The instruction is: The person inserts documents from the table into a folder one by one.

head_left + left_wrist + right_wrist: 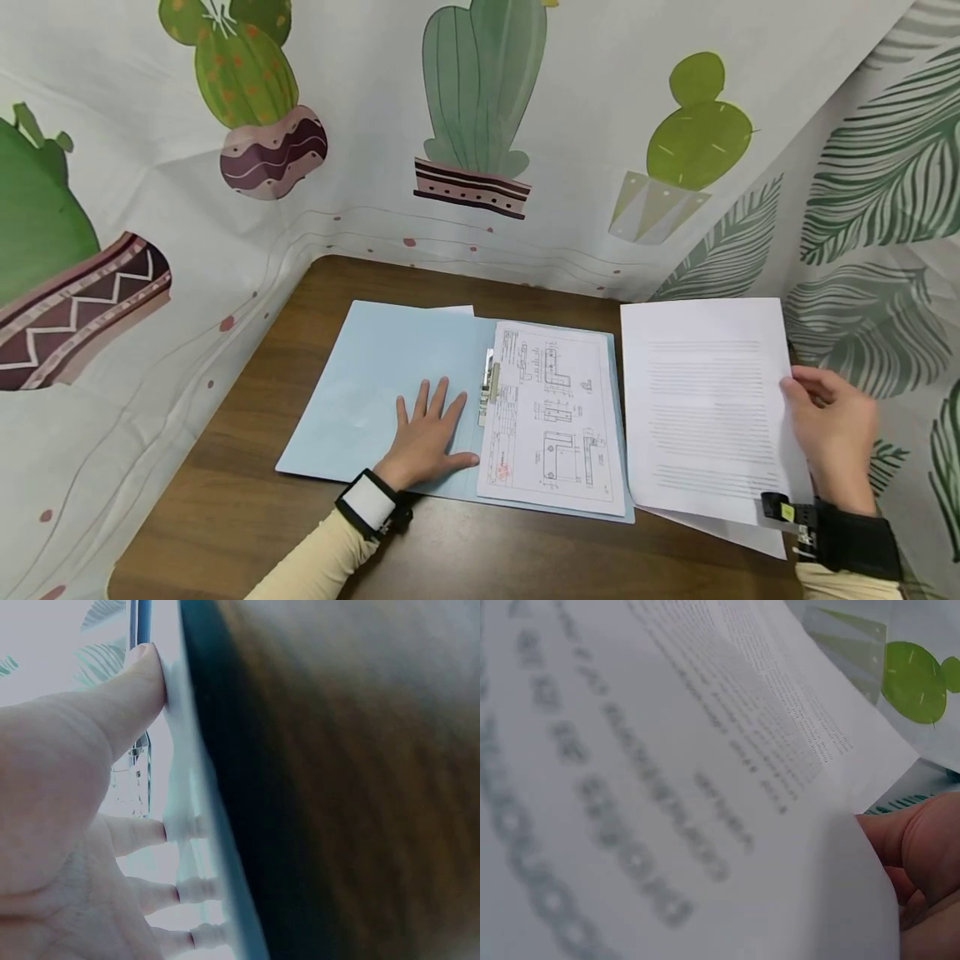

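A light blue folder point(360, 375) lies spread on the table, with a metal clip point(489, 387) near its spine. On its right side rests a sheet of technical drawings point(555, 417) bearing a small red stamp. My left hand point(427, 437) lies flat on the folder's left cover, fingers spread, thumb near the spine; the left wrist view shows its palm side against the blue cover. To the right of the folder, my right hand point(836, 425) pinches the right edge of printed sheets of paper point(705, 400), raised at that side. In the right wrist view the printed page point(795, 855) looms close.
The brown wooden table point(465, 550) reaches back to a white cloth point(360, 167) printed with cacti. Leaf-patterned cloth point(885, 183) hangs at the right. A white paper corner point(453, 310) sticks out behind the folder's top edge.
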The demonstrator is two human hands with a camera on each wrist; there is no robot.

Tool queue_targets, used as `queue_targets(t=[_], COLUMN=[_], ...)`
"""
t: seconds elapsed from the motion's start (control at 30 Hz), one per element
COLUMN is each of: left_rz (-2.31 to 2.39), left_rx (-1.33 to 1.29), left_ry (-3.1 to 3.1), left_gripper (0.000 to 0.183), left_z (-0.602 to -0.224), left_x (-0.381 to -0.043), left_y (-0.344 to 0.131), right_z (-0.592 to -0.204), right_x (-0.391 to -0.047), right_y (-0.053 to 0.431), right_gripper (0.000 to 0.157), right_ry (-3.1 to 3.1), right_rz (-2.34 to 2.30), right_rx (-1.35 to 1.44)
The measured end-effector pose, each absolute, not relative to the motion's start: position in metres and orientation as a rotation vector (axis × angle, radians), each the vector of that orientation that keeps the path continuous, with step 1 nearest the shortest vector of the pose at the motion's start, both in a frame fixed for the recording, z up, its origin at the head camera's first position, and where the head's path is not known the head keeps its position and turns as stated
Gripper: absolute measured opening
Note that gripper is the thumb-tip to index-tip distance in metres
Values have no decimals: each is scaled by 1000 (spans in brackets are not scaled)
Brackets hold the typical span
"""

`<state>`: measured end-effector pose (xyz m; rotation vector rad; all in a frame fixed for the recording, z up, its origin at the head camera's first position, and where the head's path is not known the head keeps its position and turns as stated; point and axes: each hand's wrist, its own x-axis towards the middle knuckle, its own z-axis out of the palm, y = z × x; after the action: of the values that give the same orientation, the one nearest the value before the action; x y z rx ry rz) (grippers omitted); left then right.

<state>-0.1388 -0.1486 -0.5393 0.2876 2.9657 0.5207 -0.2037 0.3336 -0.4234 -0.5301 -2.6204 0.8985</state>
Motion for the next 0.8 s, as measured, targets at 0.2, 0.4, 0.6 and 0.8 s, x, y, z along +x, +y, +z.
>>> queue_targets(t=[0.2,0.4,0.6,0.8], left_rz=[531,518,517,518], left_rx=[285,282,268,279], left_ry=[2965,2942,2954,2953], left_gripper=[101,102,101,100], left_z=[-541,-544,-542,-543], left_x=[-140,-141,-142,-141], left_y=[-149,-149,-149,-148], right_z=[-430,-430,-440,-452], right_x=[-210,-215,-218,-222], right_y=[317,310,302,289], right_gripper=[33,35,35,35], right_ry=[-2622,-2616,-2604,-2622], right_rz=[1025,1098,1187,1290], right_rx=[-541,-582,-552,-540])
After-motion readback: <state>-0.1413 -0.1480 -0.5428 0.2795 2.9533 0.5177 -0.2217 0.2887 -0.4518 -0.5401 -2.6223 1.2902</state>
